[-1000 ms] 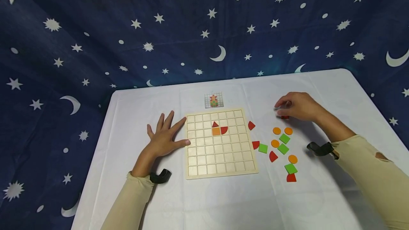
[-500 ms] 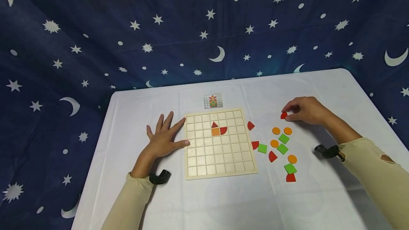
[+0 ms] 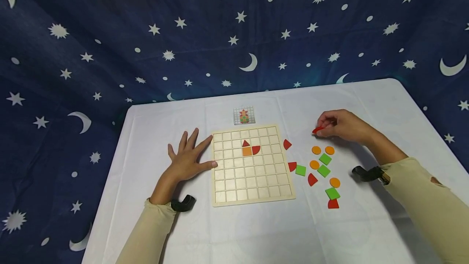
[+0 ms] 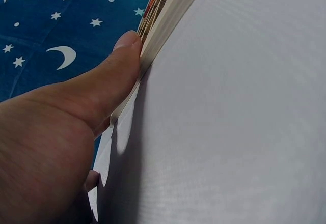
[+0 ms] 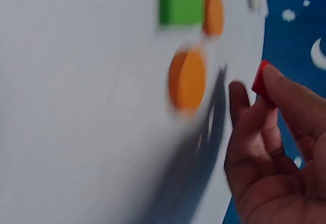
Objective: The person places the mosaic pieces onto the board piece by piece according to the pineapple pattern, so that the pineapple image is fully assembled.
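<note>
My right hand (image 3: 342, 125) pinches a red tile (image 5: 261, 79) between thumb and fingers, over the right side of the table. Fingers spread wide, my left hand (image 3: 187, 161) lies at the left edge of a wooden grid board (image 3: 239, 182), its thumb (image 4: 119, 63) on the board's rim. Three pieces sit in the board's upper cells: a red triangle (image 3: 245, 144), an orange square (image 3: 247, 151) below it, and a red quarter circle (image 3: 256, 150) to the right of the square. Behind the board lies a small pattern card (image 3: 244, 115).
Between the board and my right arm lie loose tiles: several orange discs (image 3: 335, 182), green squares (image 3: 323, 170) and red quarter circles (image 3: 312, 179). A white cloth covers the table (image 3: 256, 231). A dark blue curtain (image 3: 205, 60) with stars and moons stands behind.
My right hand has lifted the red tile, drawn it slightly back, then moved it left and turned it flatter. The left hand has kept its place at the board.
</note>
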Motion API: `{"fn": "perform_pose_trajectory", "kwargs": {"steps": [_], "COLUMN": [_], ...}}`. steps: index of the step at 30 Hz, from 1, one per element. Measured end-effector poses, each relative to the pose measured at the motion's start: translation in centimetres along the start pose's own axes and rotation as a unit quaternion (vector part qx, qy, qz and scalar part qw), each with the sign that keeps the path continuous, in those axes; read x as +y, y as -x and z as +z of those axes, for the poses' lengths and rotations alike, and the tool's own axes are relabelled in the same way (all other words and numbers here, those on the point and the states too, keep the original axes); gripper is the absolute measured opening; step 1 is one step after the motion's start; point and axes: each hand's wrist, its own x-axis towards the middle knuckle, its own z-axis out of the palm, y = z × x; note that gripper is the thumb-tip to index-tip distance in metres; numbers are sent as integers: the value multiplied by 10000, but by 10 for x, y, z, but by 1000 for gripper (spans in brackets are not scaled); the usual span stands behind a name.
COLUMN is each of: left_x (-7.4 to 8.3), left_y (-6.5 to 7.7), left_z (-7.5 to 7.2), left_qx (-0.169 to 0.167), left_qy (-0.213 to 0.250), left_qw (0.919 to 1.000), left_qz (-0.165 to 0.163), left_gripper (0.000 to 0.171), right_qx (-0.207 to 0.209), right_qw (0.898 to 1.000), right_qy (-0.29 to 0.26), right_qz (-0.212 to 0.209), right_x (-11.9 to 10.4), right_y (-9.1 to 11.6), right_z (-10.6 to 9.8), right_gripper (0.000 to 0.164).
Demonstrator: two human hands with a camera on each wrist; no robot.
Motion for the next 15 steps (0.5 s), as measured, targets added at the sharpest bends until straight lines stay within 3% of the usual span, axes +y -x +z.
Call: {"fn": "perform_pose_trajectory", "kwargs": {"steps": [4,15], "left_x": [-1,-1], "left_y": [1,1], "left_z": [0,-2], "left_qx": [2,-57], "left_qy": [19,96], "left_qw": [10000,9999], "left_qz": [11,18], "left_gripper": [92,91], "right_qx": [-297,-892], "right_qw": [9974,9834], "right_qy": [-659,-1571], "right_qz": [-23,-198], "right_x": [-19,-85], "right_y": [-7,-34], "right_z": [17,75], "right_gripper": [24,28]}}
